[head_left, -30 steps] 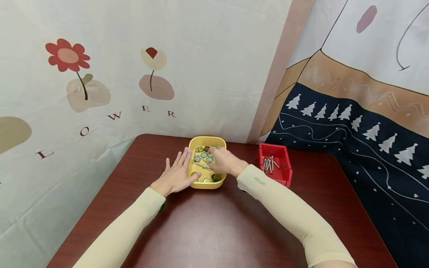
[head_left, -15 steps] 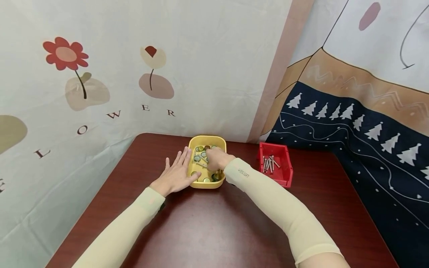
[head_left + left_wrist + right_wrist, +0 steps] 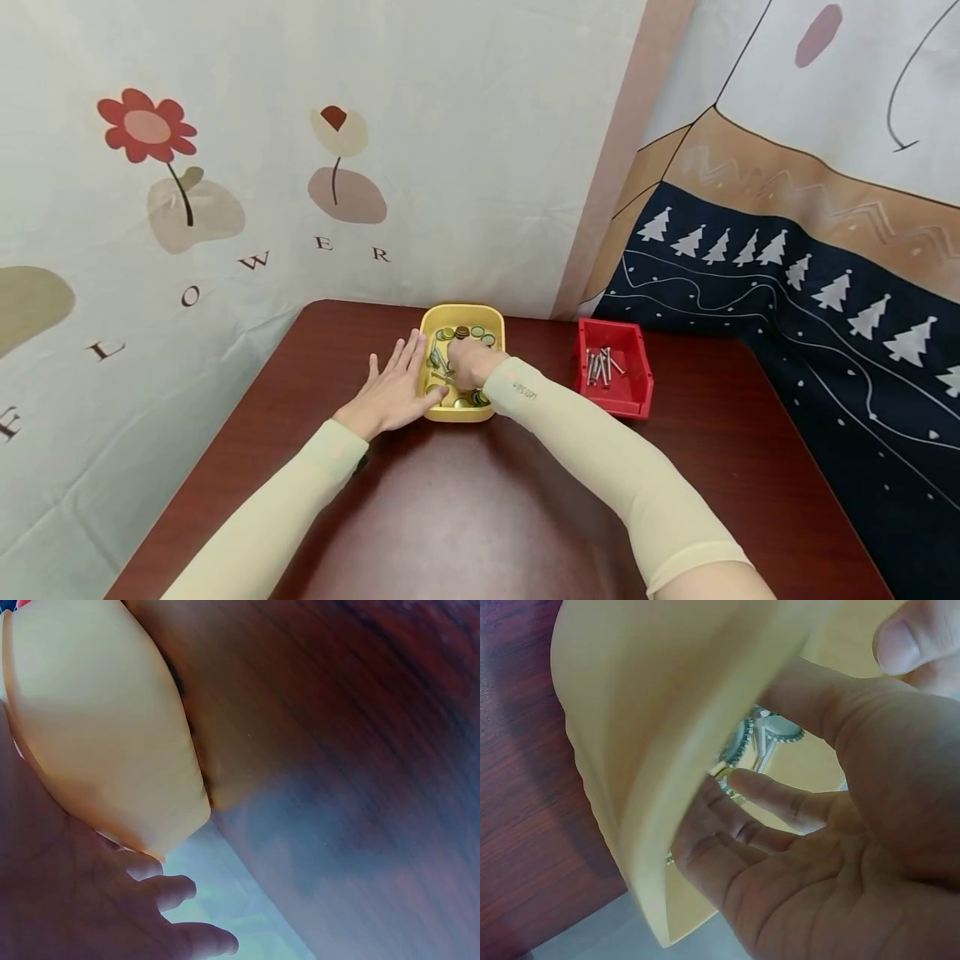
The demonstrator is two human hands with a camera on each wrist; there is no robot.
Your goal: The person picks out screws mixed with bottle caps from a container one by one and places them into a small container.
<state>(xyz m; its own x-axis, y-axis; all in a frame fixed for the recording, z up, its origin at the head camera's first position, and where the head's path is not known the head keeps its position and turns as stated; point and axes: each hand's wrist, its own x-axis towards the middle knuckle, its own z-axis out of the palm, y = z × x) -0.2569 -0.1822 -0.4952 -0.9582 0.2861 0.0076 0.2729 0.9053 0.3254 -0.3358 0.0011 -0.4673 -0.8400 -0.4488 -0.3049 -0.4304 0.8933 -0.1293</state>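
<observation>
My left hand (image 3: 388,390) lies with straight, spread fingers along the left side of a yellow plastic bin (image 3: 465,414). In the left wrist view its fingers (image 3: 176,891) show beside the bin's outer wall (image 3: 105,720). My right hand (image 3: 474,363) reaches down inside the bin among bottle caps (image 3: 477,332) and metal screws (image 3: 439,358). From the right wrist, its thumb and loosely bent fingers stand apart, a screw (image 3: 763,746) and ridged-edged caps (image 3: 784,729) showing between them. The bin's rim hides the thumb tip and some fingertips.
A red open-front bin (image 3: 637,367) holding several silver screws (image 3: 602,367) stands right of the yellow one. Both are on a dark red-brown table (image 3: 450,517). Behind it hangs a printed cloth backdrop (image 3: 480,150).
My right hand has moved left and toward me within the yellow bin, uncovering caps at its back right. Screws near the left side have shifted. The left hand stays in place.
</observation>
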